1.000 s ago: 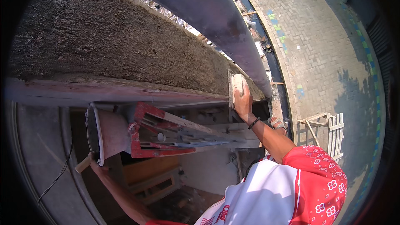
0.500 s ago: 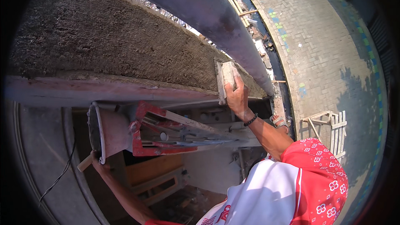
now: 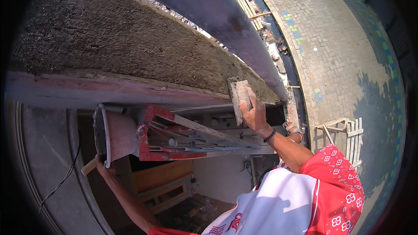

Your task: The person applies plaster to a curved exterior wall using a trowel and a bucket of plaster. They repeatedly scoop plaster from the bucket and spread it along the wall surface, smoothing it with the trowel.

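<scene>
My right hand is wrapped around the grip of a mortar-smeared plastering float. The float stands at the lower edge of the rough, grey-brown mortared wall face, near its right end. Lower left, my left hand is closed beside the rim of a pale, mortar-stained bucket. A tool's wooden handle juts from that hand; the rest of the tool is hidden, and whether the fingers also press the rim cannot be told.
A red-ended stepladder stands below me, beside the bucket. A thick dark pipe runs along the wall's far side. To the right lie a narrow drain channel, a paved lane and a wooden rack. A black cable hangs at left.
My right hand has drawn the float down toward me and slightly right, so it now hangs lower past the mortar's bottom edge. My left hand stays at the bucket.
</scene>
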Motion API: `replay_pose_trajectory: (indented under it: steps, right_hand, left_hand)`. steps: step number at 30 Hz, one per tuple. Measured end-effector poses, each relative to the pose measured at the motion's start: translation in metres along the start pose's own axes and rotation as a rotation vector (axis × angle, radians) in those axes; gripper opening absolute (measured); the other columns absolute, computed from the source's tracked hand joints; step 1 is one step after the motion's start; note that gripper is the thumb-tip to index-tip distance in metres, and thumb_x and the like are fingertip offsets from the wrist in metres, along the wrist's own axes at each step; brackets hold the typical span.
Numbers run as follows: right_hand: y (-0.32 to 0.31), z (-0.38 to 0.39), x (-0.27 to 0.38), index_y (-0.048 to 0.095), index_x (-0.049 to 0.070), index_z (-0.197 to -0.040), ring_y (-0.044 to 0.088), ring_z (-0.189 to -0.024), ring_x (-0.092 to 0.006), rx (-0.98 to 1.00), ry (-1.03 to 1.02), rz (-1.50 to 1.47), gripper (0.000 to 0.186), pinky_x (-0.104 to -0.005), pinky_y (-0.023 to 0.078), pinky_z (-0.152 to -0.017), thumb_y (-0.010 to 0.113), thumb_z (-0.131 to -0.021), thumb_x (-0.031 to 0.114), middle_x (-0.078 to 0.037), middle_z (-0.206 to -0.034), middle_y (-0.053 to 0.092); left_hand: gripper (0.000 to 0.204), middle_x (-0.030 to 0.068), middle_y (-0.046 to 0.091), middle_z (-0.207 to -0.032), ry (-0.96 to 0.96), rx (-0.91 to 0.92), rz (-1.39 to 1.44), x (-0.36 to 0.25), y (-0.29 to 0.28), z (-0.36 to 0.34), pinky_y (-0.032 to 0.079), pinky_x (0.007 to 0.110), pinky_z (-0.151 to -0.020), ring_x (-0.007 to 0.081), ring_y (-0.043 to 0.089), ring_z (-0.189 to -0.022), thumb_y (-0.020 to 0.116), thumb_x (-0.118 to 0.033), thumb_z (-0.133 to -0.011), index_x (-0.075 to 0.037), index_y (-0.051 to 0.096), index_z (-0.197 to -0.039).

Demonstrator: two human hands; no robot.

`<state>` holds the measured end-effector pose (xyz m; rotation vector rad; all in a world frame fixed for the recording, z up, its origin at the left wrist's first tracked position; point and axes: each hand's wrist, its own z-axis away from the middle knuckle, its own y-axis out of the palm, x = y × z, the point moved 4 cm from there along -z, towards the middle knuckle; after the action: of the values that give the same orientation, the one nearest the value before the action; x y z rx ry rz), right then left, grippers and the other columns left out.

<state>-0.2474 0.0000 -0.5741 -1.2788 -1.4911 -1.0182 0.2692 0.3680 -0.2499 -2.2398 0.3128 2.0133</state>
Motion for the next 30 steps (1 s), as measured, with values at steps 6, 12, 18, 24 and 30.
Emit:
replay_pose_trajectory:
  steps: [6, 12, 18, 24, 30]
  right_hand:
    - [0.011, -0.029, 0.042, 0.049, -0.004, -0.131, 0.063, -0.096, -0.0419, -0.068, -0.021, 0.031, 0.05, -0.0453, 0.05, -0.084, 0.06, -0.085, 0.014, -0.029, -0.106, 0.063]
    - [0.006, -0.019, 0.02, 0.047, -0.002, -0.134, 0.063, -0.102, -0.0413, -0.024, 0.095, 0.065, 0.05, -0.0437, 0.049, -0.087, 0.06, -0.087, 0.014, -0.028, -0.113, 0.062]
    - [0.005, -0.006, 0.042, 0.046, -0.003, -0.134, 0.064, -0.097, -0.0427, 0.004, -0.04, -0.006, 0.052, -0.0431, 0.051, -0.086, 0.06, -0.087, 0.011, -0.028, -0.111, 0.063]
    - [0.014, -0.047, 0.074, 0.047, -0.003, -0.134, 0.064, -0.095, -0.0439, -0.017, -0.03, -0.082, 0.051, -0.0412, 0.051, -0.084, 0.06, -0.086, 0.011, -0.028, -0.111, 0.063]
    - [0.006, -0.017, 0.05, 0.049, -0.003, -0.131, 0.066, -0.095, -0.0382, -0.002, -0.083, -0.044, 0.05, -0.0409, 0.051, -0.083, 0.062, -0.086, 0.012, -0.027, -0.108, 0.063]
  left_hand:
    - [0.017, 0.007, 0.063, -0.095, -0.017, 0.04, -0.013, -0.002, 0.018, 0.009, 0.059, 0.038, -0.078, 0.0218, 0.065, -0.089, 0.055, -0.019, -0.096, -0.004, 0.058, -0.103]
    - [0.021, 0.0072, 0.064, -0.097, -0.006, 0.054, 0.007, -0.003, 0.012, 0.009, 0.058, 0.037, -0.076, 0.0217, 0.066, -0.089, 0.056, -0.023, -0.096, -0.005, 0.058, -0.105]
    - [0.026, 0.0093, 0.065, -0.101, 0.021, 0.125, 0.006, 0.001, 0.001, -0.007, 0.057, 0.039, -0.078, 0.0247, 0.066, -0.092, 0.055, -0.025, -0.097, -0.003, 0.057, -0.11]
    - [0.028, 0.0105, 0.064, -0.103, 0.021, 0.04, -0.043, 0.0, 0.004, 0.0, 0.057, 0.04, -0.08, 0.0253, 0.066, -0.093, 0.054, -0.023, -0.097, -0.001, 0.056, -0.112]
    - [0.028, 0.0101, 0.064, -0.103, 0.04, 0.024, -0.022, 0.0, 0.013, 0.006, 0.057, 0.039, -0.081, 0.0247, 0.066, -0.093, 0.054, -0.023, -0.096, 0.0, 0.058, -0.112]
